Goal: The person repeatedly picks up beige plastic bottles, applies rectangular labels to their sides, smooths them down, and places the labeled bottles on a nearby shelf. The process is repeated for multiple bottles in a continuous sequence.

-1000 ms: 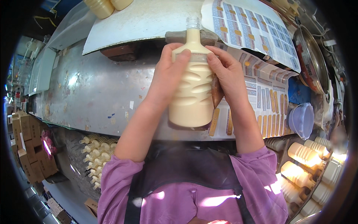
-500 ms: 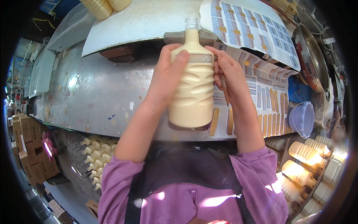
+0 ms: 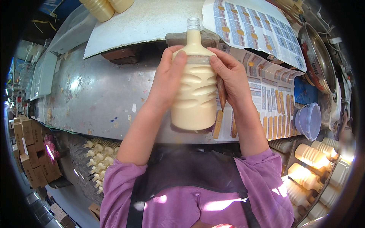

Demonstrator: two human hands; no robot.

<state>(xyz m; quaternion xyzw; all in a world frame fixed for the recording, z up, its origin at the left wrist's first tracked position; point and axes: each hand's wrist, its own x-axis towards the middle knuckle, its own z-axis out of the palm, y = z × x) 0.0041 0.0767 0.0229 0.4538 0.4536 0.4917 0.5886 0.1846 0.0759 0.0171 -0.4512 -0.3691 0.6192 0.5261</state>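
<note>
A cream-coloured bottle (image 3: 193,114) with a clear threaded neck and wavy grooves rests upright-looking at the near edge of the metal table (image 3: 95,102), its neck pointing away from me. My left hand (image 3: 169,74) is wrapped round its left side, thumb on the shoulder. A narrow printed label strip (image 3: 197,60) lies across the shoulder, between my two thumbs. My right hand (image 3: 234,74) presses its thumb on the strip's right end, with fingers behind the bottle. Tucked in that same hand is a brown pointed tool (image 3: 221,95), its tip toward me.
Label sheets (image 3: 251,28) lie on a raised white board (image 3: 159,22), with more gold and blue label sheets (image 3: 255,85) below. At right are a lilac bucket (image 3: 308,121), a large metal pan (image 3: 319,57) and cream bottles (image 3: 310,155). More bottles (image 3: 100,154) and cartons (image 3: 32,133) stand left.
My right thumb has moved left onto the front of the bottle, over the label strip's end. The brown tool shows more fully now. The bottle has shifted very slightly left.
</note>
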